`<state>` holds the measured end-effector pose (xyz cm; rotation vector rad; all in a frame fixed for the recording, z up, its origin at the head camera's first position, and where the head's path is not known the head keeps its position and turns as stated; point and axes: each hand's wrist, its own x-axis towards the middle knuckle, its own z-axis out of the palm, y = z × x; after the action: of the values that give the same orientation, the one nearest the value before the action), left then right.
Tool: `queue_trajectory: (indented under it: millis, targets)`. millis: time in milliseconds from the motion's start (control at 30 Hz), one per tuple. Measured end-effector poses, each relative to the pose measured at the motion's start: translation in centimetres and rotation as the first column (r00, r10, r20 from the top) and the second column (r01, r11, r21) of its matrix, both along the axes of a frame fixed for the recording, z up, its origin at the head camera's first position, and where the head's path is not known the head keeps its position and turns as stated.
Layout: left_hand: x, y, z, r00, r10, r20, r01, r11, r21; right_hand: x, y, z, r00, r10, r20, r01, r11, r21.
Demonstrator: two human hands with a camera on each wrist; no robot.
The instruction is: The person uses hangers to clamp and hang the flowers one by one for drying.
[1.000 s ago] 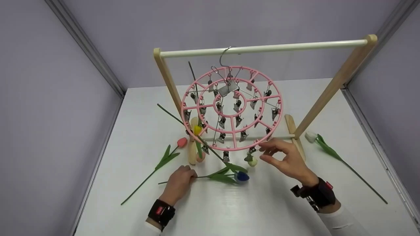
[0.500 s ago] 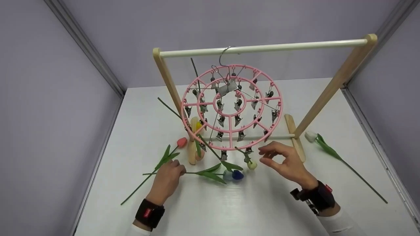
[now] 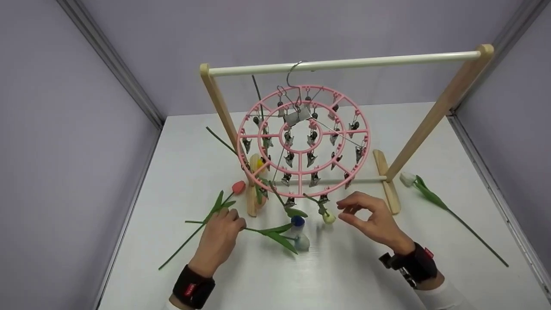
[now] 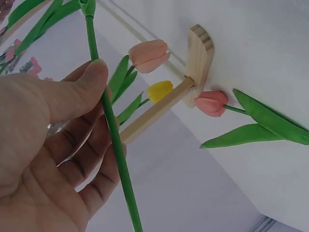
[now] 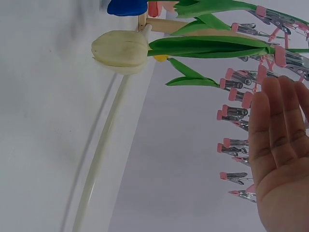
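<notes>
My left hand (image 3: 221, 232) pinches the green stem (image 4: 116, 137) of a pale bluish-white tulip (image 3: 302, 242) between thumb and fingers. The stem crosses above the table, bloom toward the middle. My right hand (image 3: 372, 219) holds nothing; its fingers and thumb curve loosely apart, right of a hanging cream tulip (image 5: 120, 50). That tulip hangs bloom down from a clip (image 5: 289, 58) at the front of a pink round clip hanger (image 3: 301, 196). Left of it hangs a blue tulip (image 3: 297, 221). A yellow tulip (image 4: 159, 91) and a peach tulip (image 4: 149, 55) hang at the hanger's left side.
The hanger is hooked on the white bar (image 3: 366, 63) of a wooden stand (image 3: 434, 116). A coral-red tulip (image 3: 239, 187) lies on the table at left, close to my left hand. A white tulip (image 3: 408, 179) lies at right, beyond the stand's foot (image 3: 391, 196).
My left hand has moved left with the pale tulip, whose bloom has swung toward the front. The hanger has swayed slightly and the blue tulip has shifted left. My right hand has barely moved.
</notes>
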<state>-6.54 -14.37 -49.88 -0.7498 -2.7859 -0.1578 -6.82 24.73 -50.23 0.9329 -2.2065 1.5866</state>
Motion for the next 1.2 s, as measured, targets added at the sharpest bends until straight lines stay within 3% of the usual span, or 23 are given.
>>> queue_trajectory:
  millis: [200,367,667,867,1100,1200]
  targets:
    - [0.8,1.7,0.8,0.999,-0.053,-0.010,0.053,0.998,-0.027,0.2,-0.4,0.0,0.998,0.061,-0.010,-0.061,0.998,-0.011]
    - [1.2,2.9,1.3,0.993,-0.120,-0.012,0.119,0.991,-0.062,0.8,-1.3,0.4,0.998,0.064,-0.020,-0.064,0.998,0.018]
    - [1.5,5.3,2.1,0.975,-0.214,-0.055,0.209,0.974,-0.091,1.9,-3.1,2.3,0.997,0.064,0.030,-0.068,0.985,0.158]
    - [1.6,7.1,2.6,0.962,-0.259,-0.083,0.247,0.960,-0.131,2.2,-3.9,3.3,0.995,0.046,0.083,-0.067,0.957,0.283]
    - [1.7,8.8,3.3,0.953,-0.296,-0.067,0.277,0.939,-0.203,1.9,-4.6,3.9,0.988,0.001,0.155,-0.067,0.903,0.424]
    - [1.6,9.2,3.5,0.944,-0.318,-0.091,0.292,0.931,-0.219,1.6,-5.0,4.0,0.983,-0.025,0.182,-0.065,0.880,0.471]
